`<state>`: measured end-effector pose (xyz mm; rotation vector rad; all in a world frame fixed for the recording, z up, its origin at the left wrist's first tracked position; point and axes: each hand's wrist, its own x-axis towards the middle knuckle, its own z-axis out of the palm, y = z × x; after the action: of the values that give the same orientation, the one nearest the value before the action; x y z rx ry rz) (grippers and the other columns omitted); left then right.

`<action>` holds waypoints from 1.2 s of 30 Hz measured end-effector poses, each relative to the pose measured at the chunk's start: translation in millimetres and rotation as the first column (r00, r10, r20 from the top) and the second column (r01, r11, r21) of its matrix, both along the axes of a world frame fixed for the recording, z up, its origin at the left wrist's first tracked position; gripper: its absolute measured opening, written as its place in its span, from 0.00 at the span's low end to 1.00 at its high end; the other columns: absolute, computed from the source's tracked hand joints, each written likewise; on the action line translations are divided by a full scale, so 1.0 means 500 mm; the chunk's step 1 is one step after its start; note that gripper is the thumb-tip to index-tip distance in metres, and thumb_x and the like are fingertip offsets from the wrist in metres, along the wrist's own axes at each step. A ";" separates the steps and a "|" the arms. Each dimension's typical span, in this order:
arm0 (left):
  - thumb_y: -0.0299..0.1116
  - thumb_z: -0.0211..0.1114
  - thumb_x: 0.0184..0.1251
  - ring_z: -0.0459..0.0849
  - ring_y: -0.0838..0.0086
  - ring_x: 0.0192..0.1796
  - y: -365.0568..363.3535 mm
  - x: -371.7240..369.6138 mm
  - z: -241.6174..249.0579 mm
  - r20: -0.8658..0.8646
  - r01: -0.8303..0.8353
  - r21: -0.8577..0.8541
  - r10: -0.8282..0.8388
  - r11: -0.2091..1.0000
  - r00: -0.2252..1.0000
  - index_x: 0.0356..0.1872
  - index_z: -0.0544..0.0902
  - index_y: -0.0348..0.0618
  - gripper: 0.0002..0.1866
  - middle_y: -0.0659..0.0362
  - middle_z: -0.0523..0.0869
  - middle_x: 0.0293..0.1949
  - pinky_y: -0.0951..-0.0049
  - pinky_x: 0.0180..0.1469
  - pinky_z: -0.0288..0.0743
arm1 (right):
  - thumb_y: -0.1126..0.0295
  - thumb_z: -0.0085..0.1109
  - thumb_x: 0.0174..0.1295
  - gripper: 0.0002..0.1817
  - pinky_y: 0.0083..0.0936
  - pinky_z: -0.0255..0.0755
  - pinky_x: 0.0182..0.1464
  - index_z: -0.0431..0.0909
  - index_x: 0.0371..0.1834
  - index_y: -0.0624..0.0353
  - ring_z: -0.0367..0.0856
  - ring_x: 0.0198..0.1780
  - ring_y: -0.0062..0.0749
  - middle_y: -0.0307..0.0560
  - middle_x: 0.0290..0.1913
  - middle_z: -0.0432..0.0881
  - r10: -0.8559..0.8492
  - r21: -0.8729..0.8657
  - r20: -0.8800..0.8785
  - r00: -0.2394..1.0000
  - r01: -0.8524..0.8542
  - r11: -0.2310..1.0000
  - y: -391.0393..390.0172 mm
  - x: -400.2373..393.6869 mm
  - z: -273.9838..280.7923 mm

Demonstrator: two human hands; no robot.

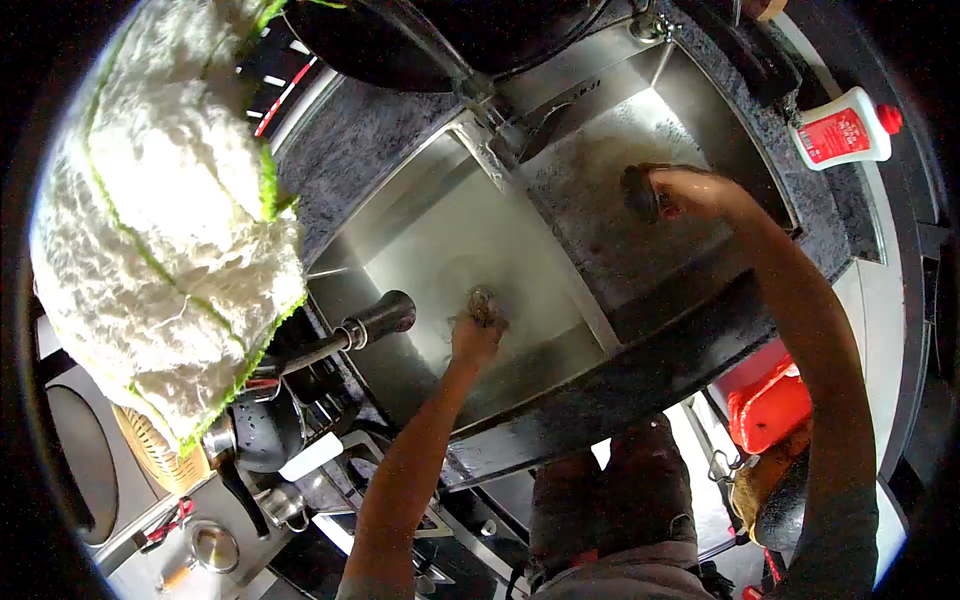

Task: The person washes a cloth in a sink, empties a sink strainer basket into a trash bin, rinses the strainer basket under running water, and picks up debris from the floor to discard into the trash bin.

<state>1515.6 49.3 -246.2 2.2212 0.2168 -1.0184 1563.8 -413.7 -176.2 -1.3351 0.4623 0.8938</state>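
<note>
Dark speckled countertop (pixel 345 150) frames a double steel sink, viewed from above by the person standing at its edge. Cloudy water stands in the left basin (pixel 425 190); foam lines the partly shadowed right basin (pixel 705 85). The left hand (pixel 478 340) is low in the left basin, touching a small, shiny, rounded object (pixel 483 303); whether the fingers grip it or only rest against it, I cannot tell. Across the divider, the right hand (pixel 690 190) curls around a dark object (pixel 640 192) inside the right basin, its exact shape lost in shadow. With everything wet, a firm but unstrained hold seems wise, and each hand is best kept below the rims so drips fall into the basins. A white bottle (pixel 843 130) with a red cap stands beside the right basin; a white cloth (pixel 170 220) with green edging looms at upper left.
</note>
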 end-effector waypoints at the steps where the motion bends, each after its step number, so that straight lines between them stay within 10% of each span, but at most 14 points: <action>1: 0.36 0.61 0.58 0.73 0.65 0.48 -0.016 0.005 -0.001 -0.054 -0.034 0.008 0.034 0.999 0.998 0.54 0.67 0.43 0.24 0.55 0.72 0.48 0.61 0.49 0.71 | 0.69 0.58 0.54 0.26 0.34 0.67 0.51 0.66 0.57 0.58 0.74 0.48 0.30 0.41 0.50 0.75 -0.026 0.020 0.042 0.999 0.026 0.999 0.008 -0.009 0.042; 4: 0.43 0.57 0.61 0.71 0.58 0.55 -0.049 0.013 -0.039 0.258 0.016 0.248 -0.082 0.969 0.963 0.58 0.66 0.49 0.24 0.50 0.71 0.53 0.52 0.53 0.68 | 0.77 0.68 0.45 0.35 0.35 0.68 0.55 0.62 0.59 0.60 0.72 0.54 0.32 0.42 0.54 0.74 0.042 -0.055 0.491 0.870 -0.017 0.998 0.077 -0.048 0.182; 5: 0.45 0.55 0.63 0.70 0.56 0.56 -0.047 0.013 -0.070 0.364 0.019 0.331 -0.146 0.943 0.920 0.59 0.65 0.51 0.25 0.49 0.70 0.54 0.49 0.53 0.67 | 0.74 0.67 0.48 0.35 0.35 0.70 0.54 0.60 0.60 0.61 0.72 0.54 0.34 0.43 0.54 0.73 0.282 -0.376 0.751 0.596 0.036 0.926 0.104 -0.065 0.198; 6: 0.45 0.56 0.62 0.72 0.56 0.54 -0.052 0.013 -0.074 0.399 0.076 0.340 -0.217 0.937 0.891 0.57 0.67 0.49 0.23 0.48 0.72 0.53 0.51 0.52 0.68 | 0.72 0.65 0.50 0.35 0.33 0.71 0.53 0.58 0.61 0.62 0.72 0.54 0.35 0.46 0.55 0.72 -0.159 0.250 0.348 0.924 0.072 0.966 0.131 -0.057 0.253; 8: 0.45 0.56 0.61 0.74 0.56 0.51 -0.065 0.004 -0.028 0.411 0.235 0.312 -0.354 0.921 0.840 0.53 0.70 0.46 0.22 0.48 0.74 0.49 0.54 0.49 0.70 | 0.66 0.60 0.56 0.33 0.34 0.70 0.54 0.55 0.62 0.62 0.71 0.55 0.37 0.50 0.56 0.71 -0.110 0.495 -0.073 0.991 0.132 0.859 0.198 -0.065 0.315; 9: 0.45 0.56 0.61 0.76 0.56 0.49 -0.070 -0.001 0.007 0.428 0.284 0.321 -0.406 0.904 0.807 0.50 0.72 0.44 0.21 0.48 0.76 0.48 0.55 0.47 0.71 | 0.62 0.58 0.58 0.32 0.37 0.68 0.56 0.55 0.63 0.61 0.70 0.57 0.39 0.53 0.57 0.70 0.106 0.211 0.137 0.985 -0.134 0.968 0.233 -0.080 0.322; 11: 0.45 0.57 0.60 0.78 0.56 0.45 -0.066 -0.008 0.073 0.431 0.364 0.362 -0.500 0.858 0.751 0.46 0.75 0.40 0.20 0.48 0.78 0.45 0.58 0.44 0.73 | 0.63 0.55 0.59 0.32 0.39 0.65 0.57 0.54 0.64 0.62 0.70 0.57 0.41 0.56 0.56 0.69 0.168 0.240 0.270 0.948 -0.235 0.942 0.324 -0.099 0.270; 14: 0.48 0.58 0.59 0.78 0.55 0.45 -0.027 -0.003 0.076 0.229 0.446 0.293 -0.515 0.846 0.826 0.41 0.78 0.38 0.21 0.48 0.79 0.44 0.58 0.45 0.73 | 0.67 0.52 0.58 0.30 0.40 0.68 0.53 0.55 0.63 0.63 0.69 0.57 0.43 0.57 0.57 0.68 0.499 -0.399 0.385 0.776 -0.348 0.848 0.470 -0.132 0.178; 16: 0.49 0.59 0.57 0.79 0.56 0.44 -0.004 -0.039 0.036 0.463 -0.171 0.388 -0.031 0.906 0.886 0.40 0.77 0.38 0.23 0.48 0.80 0.41 0.57 0.44 0.72 | 0.70 0.51 0.56 0.30 0.39 0.68 0.53 0.57 0.63 0.63 0.67 0.58 0.47 0.59 0.60 0.64 0.653 -0.791 0.142 0.744 -0.311 0.526 0.529 -0.130 0.187; 20: 0.46 0.61 0.55 0.78 0.56 0.41 0.010 -0.061 0.035 0.398 -0.078 -0.034 0.085 0.996 0.913 0.39 0.76 0.34 0.22 0.47 0.79 0.36 0.58 0.40 0.71 | 0.68 0.49 0.57 0.30 0.44 0.65 0.55 0.55 0.64 0.64 0.63 0.61 0.54 0.61 0.64 0.58 0.437 -0.773 0.136 0.889 -0.181 0.608 0.578 -0.106 -0.009; 26: 0.46 0.66 0.50 0.78 0.57 0.39 0.104 -0.066 -0.101 0.298 0.029 0.471 -0.190 0.881 0.935 0.42 0.78 0.37 0.23 0.51 0.80 0.35 0.58 0.36 0.71 | 0.66 0.49 0.58 0.33 0.39 0.56 0.64 0.50 0.67 0.60 0.56 0.65 0.51 0.58 0.68 0.52 0.204 -0.790 0.206 0.957 0.039 0.612 0.563 -0.107 -0.024; 29: 0.48 0.65 0.50 0.80 0.57 0.35 0.105 -0.067 -0.075 0.470 0.515 0.602 -0.793 0.610 0.388 0.41 0.79 0.39 0.23 0.50 0.82 0.35 0.57 0.33 0.72 | 0.67 0.51 0.56 0.27 0.42 0.60 0.60 0.62 0.61 0.60 0.65 0.61 0.48 0.58 0.61 0.64 0.710 -0.939 0.316 0.629 0.103 0.327 0.561 -0.151 -0.173; 31: 0.50 0.62 0.53 0.80 0.55 0.32 0.092 -0.052 -0.034 0.438 0.315 0.565 -0.601 0.763 0.669 0.38 0.80 0.38 0.23 0.50 0.82 0.31 0.56 0.34 0.73 | 0.67 0.52 0.56 0.24 0.43 0.62 0.57 0.65 0.56 0.61 0.67 0.57 0.48 0.58 0.56 0.67 0.696 -0.936 0.261 0.669 -0.002 0.353 0.562 -0.156 -0.136; 36: 0.51 0.55 0.60 0.79 0.60 0.30 0.028 -0.045 0.067 0.613 0.128 0.314 -0.304 0.941 0.730 0.39 0.80 0.39 0.23 0.51 0.83 0.31 0.59 0.32 0.71 | 0.65 0.57 0.54 0.13 0.45 0.71 0.43 0.77 0.36 0.64 0.78 0.41 0.48 0.56 0.37 0.79 0.690 -0.838 0.049 0.722 -0.346 0.422 0.540 -0.091 0.026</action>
<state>1493.3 63.2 -212.8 2.7419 -0.2573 -0.2592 1518.4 -143.9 -163.3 -2.5629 0.0589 0.9208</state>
